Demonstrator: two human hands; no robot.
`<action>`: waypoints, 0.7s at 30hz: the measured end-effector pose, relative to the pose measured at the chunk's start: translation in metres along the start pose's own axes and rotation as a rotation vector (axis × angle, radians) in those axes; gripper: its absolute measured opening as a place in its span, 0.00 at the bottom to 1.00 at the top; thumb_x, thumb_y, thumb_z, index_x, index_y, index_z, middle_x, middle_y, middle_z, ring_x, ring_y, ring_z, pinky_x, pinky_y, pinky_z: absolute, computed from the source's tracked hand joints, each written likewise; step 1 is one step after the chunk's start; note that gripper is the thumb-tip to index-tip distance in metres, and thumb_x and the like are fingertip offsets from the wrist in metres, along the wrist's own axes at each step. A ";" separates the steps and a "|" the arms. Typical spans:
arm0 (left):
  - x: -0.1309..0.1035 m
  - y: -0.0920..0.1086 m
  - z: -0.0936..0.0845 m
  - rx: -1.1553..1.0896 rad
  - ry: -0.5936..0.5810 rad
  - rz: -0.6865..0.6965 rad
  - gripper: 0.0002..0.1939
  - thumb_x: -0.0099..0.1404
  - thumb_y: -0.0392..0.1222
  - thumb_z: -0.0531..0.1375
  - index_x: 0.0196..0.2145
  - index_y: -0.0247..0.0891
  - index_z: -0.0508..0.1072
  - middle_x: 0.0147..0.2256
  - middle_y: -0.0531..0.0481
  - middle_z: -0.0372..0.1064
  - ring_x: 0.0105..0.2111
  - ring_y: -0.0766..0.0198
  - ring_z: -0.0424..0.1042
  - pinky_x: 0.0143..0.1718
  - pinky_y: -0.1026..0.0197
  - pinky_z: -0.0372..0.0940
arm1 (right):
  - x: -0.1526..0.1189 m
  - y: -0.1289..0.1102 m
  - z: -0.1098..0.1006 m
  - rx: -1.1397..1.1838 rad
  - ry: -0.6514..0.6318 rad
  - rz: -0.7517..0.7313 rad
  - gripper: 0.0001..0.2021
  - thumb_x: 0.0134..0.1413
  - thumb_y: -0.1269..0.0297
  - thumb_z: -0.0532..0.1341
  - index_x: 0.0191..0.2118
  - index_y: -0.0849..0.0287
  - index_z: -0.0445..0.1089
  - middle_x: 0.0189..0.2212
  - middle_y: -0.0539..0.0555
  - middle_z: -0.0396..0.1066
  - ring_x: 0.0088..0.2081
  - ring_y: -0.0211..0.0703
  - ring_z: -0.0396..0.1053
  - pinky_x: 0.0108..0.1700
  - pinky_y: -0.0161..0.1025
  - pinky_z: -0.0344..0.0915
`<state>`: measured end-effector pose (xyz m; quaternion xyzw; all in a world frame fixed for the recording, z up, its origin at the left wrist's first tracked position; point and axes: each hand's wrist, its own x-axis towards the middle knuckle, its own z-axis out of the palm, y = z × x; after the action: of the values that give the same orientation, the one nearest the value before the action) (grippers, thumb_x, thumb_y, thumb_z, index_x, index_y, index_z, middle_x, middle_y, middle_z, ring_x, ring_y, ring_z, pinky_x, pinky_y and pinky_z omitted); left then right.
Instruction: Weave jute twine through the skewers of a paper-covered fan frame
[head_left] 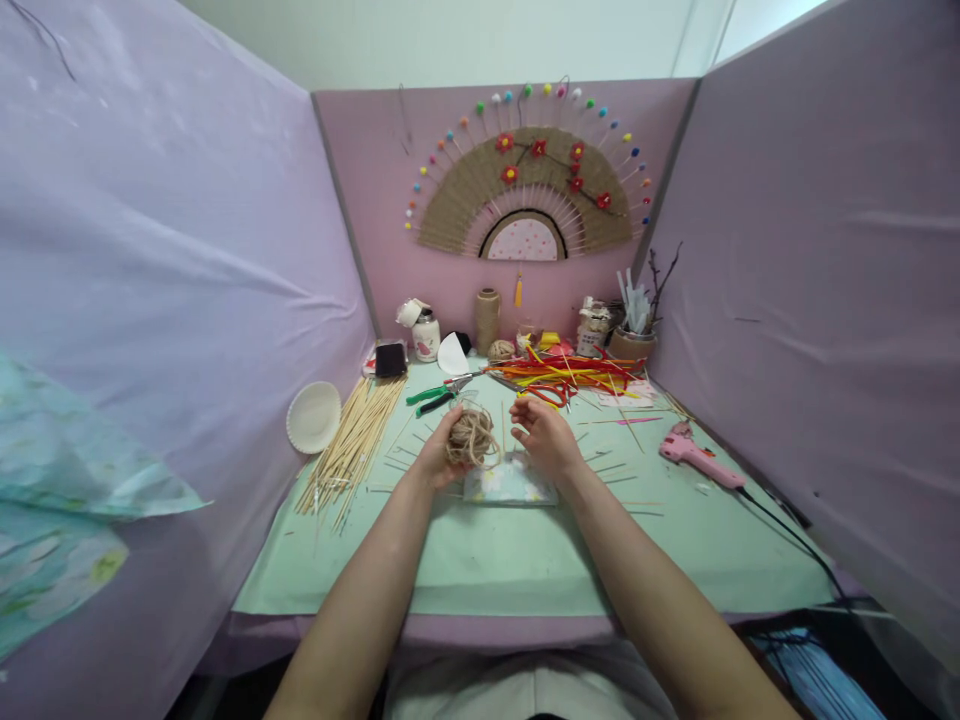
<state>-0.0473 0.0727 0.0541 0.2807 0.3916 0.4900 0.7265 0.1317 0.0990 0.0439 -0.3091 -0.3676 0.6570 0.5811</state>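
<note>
A ball of brown twine (pixel 470 437) rests in my left hand (pixel 441 452), whose fingers are wrapped round its left side. To the right of the ball, my right hand (pixel 544 436) is raised with its fingers apart and slightly bent; I see nothing in it. Below both hands lies a pale patterned cloth-covered piece (pixel 511 484) on the table. Thin sticks (pixel 607 468) fan out on both sides around it, and my hands and the ball hide part of them.
Bamboo sticks (pixel 352 440) and a white scalloped dish (pixel 314 417) lie left. Green-handled pliers (pixel 431 395), red-handled scissors (pixel 551 396) and red and yellow pipe cleaners (pixel 570 372) lie behind my hands. A pink glue gun (pixel 701 458) sits right. A twine spool (pixel 487 320) stands below a decorated fan (pixel 525 185).
</note>
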 end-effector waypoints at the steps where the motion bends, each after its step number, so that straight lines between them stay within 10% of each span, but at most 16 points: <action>1: -0.001 -0.001 0.000 0.007 -0.027 -0.038 0.22 0.61 0.59 0.59 0.35 0.33 0.74 0.27 0.48 0.74 0.24 0.67 0.72 0.24 0.67 0.66 | -0.003 0.002 0.003 -0.078 -0.061 -0.009 0.12 0.43 0.54 0.66 0.34 0.54 0.74 0.34 0.52 0.75 0.35 0.42 0.69 0.34 0.37 0.65; 9: 0.000 -0.005 0.005 -0.023 0.002 -0.101 0.15 0.64 0.50 0.60 0.33 0.33 0.75 0.29 0.47 0.75 0.26 0.66 0.73 0.28 0.65 0.68 | -0.011 0.011 0.009 -0.398 -0.112 -0.264 0.10 0.42 0.55 0.70 0.28 0.54 0.75 0.29 0.50 0.73 0.35 0.43 0.69 0.42 0.41 0.65; 16: 0.001 -0.007 0.004 -0.069 -0.072 0.036 0.10 0.61 0.37 0.64 0.41 0.34 0.76 0.38 0.45 0.77 0.34 0.66 0.75 0.36 0.66 0.70 | 0.000 0.015 0.002 -0.202 0.011 -0.152 0.14 0.40 0.52 0.70 0.26 0.56 0.71 0.23 0.46 0.68 0.26 0.36 0.63 0.31 0.35 0.62; 21: 0.002 0.004 0.005 -0.206 0.018 -0.022 0.15 0.66 0.49 0.59 0.41 0.34 0.74 0.29 0.47 0.74 0.24 0.68 0.72 0.23 0.70 0.65 | 0.001 0.011 0.002 0.045 0.035 -0.043 0.17 0.35 0.54 0.74 0.28 0.57 0.71 0.24 0.47 0.70 0.26 0.32 0.64 0.29 0.31 0.62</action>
<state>-0.0447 0.0763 0.0594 0.1957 0.3486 0.5222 0.7533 0.1240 0.0993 0.0354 -0.2994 -0.3493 0.6468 0.6083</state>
